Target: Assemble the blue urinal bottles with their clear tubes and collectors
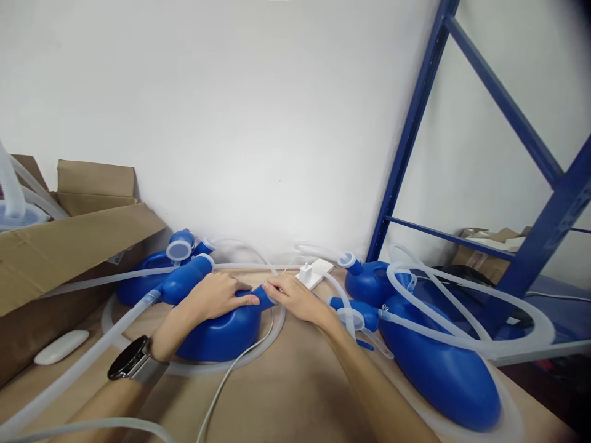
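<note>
While surrounded by a looped translucent hose (pixel 184 369), thin white cable (pixel 221 387) and open cardboard carton (pixel 83 240), grips a rounded blue plastic bottle (pixel 219 335) on the tan tabletop (pixel 295 381): curls left hand (pixel 219 295) over its neck, closes right hand (pixel 293 296) around its mouth. Cannot read faint marking on blue metal rack (pixel 521 271).

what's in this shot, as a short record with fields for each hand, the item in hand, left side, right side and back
left hand: on top of the blue container, near its neck; watch on the wrist
right hand: at the neck's open end
item: blue container, lying on the brown tabletop
left side: open cardboard box
right side: large blue container, translucent hose
back: white power strip, white wall
</note>
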`<state>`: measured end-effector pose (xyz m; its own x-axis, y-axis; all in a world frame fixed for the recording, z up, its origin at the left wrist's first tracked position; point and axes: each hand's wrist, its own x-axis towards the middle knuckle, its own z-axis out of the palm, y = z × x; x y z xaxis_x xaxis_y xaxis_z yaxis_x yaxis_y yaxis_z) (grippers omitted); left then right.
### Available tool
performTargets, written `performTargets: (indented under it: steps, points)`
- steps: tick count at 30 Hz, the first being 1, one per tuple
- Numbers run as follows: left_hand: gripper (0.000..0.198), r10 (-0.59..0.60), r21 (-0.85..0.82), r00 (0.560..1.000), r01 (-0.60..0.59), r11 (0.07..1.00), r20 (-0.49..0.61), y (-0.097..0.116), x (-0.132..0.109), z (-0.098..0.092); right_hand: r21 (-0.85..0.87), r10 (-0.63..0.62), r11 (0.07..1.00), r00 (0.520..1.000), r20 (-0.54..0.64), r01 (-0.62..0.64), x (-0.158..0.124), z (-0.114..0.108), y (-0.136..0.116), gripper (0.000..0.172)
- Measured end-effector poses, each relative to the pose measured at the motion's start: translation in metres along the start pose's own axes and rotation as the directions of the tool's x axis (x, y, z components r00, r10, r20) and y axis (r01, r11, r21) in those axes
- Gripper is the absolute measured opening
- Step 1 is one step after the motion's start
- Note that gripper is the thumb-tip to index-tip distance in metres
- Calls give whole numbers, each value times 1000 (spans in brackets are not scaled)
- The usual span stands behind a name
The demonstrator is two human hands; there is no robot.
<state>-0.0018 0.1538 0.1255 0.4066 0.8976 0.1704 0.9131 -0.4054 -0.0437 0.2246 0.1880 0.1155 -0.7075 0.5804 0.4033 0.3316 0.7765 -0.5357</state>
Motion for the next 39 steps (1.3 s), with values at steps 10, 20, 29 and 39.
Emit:
performTargets:
  steps: [10, 20, 29, 39]
  points:
    - [64, 4, -10, 1000, -4, 1000, -3, 5, -2, -4, -61, -78, 995, 992, 98, 84, -7, -20, 3, 31]
    - [63, -11, -34, 1000, 11, 999, 0, 4, -2, -3, 9, -64, 998, 998, 17, 63, -6, -9, 11, 37]
    - [65, -12, -28, 1000, 12, 1000, 9, 3, -2, -2, 23, -62, 998, 997, 47, 61, -3, -8, 10, 39]
    - [65, -23, -28, 999, 24, 999, 23, 3, -1, -2, 81, -48, 996, 995, 85, 41, -8, -6, 6, 44]
